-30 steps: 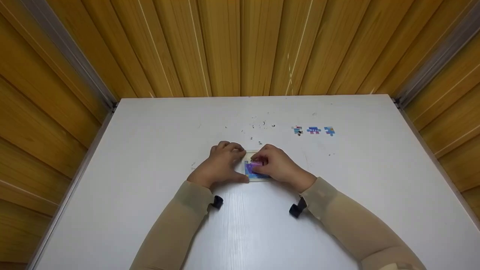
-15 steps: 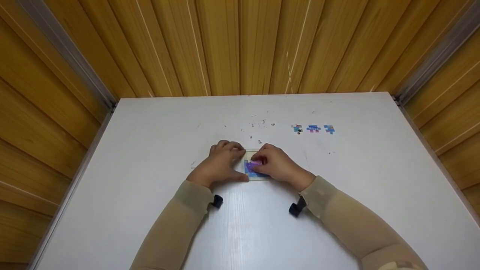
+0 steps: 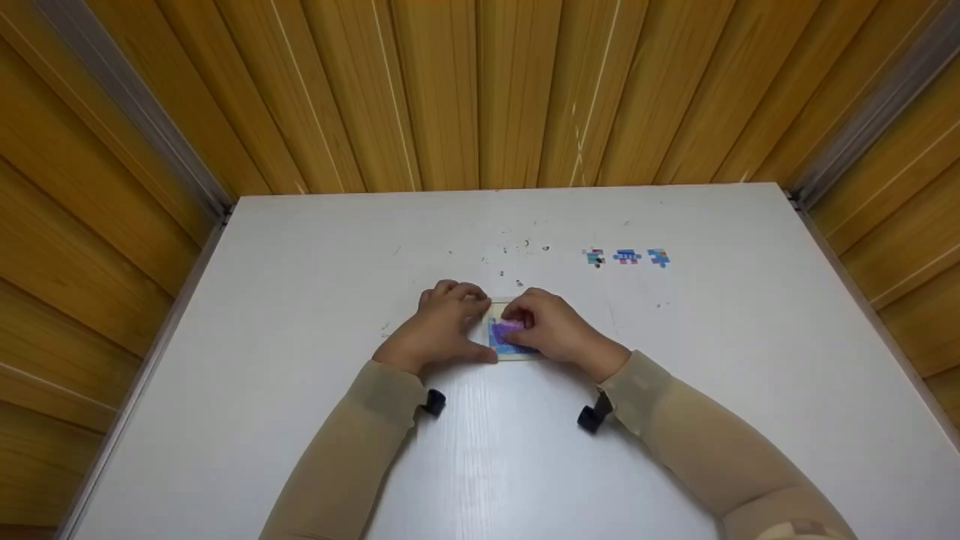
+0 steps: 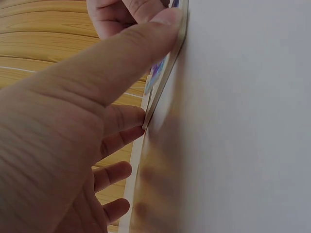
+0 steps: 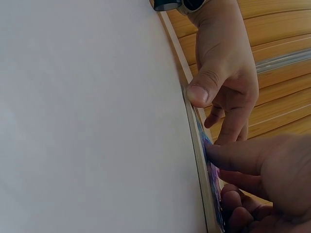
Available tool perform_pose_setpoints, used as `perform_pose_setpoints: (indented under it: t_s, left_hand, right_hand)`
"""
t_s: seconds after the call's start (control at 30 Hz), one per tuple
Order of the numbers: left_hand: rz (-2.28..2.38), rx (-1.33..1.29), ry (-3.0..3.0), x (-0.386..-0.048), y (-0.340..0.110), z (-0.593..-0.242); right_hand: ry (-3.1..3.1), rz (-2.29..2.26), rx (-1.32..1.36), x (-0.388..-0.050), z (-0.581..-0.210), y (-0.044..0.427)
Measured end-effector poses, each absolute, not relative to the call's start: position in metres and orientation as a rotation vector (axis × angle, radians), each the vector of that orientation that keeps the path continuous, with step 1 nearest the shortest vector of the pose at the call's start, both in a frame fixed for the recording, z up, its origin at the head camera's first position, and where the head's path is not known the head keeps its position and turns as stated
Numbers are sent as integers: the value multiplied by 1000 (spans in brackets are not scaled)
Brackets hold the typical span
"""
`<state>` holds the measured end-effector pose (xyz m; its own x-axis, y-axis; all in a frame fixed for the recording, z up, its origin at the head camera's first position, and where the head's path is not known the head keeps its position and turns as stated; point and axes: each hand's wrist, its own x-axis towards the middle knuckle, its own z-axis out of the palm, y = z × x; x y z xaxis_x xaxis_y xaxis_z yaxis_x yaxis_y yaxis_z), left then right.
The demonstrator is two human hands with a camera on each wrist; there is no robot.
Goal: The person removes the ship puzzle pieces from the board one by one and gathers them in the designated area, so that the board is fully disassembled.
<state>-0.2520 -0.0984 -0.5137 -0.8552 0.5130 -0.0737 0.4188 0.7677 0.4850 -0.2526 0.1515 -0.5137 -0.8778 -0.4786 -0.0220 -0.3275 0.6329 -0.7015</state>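
We seem to be fitting a piece: our right hand (image 3: 559,328) pinches a purple jigsaw piece (image 3: 508,328) at the partly filled puzzle tray (image 3: 497,310) — seated or not, we cannot tell. Our left hand (image 3: 448,326), fingers spread, braces the tray's left corners. Next likely calls for aligning and pressing flat; three loose jigsaw pieces (image 3: 627,256) lie beyond, rightward.

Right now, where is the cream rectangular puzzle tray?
In the head view, the tray lies on the white table between the person's left hand and right hand, left of the three colourful jigsaw pieces.
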Motion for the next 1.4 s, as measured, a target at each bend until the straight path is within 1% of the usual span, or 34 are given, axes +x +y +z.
perform_pose_setpoints:
  t_s: [1.03, 1.17, 1.4]
  left_hand:
    - [682, 699, 2757, -251, -97, -514]
    - [677, 705, 2762, -251, -98, -514]
    - [675, 701, 2762, -251, -97, -513]
  right_hand:
    - [2604, -1246, -683, -249, -514, 153]
    - [2588, -1257, -654, -252, -514, 154]
    - [2503, -1348, -528, -257, -513, 159]
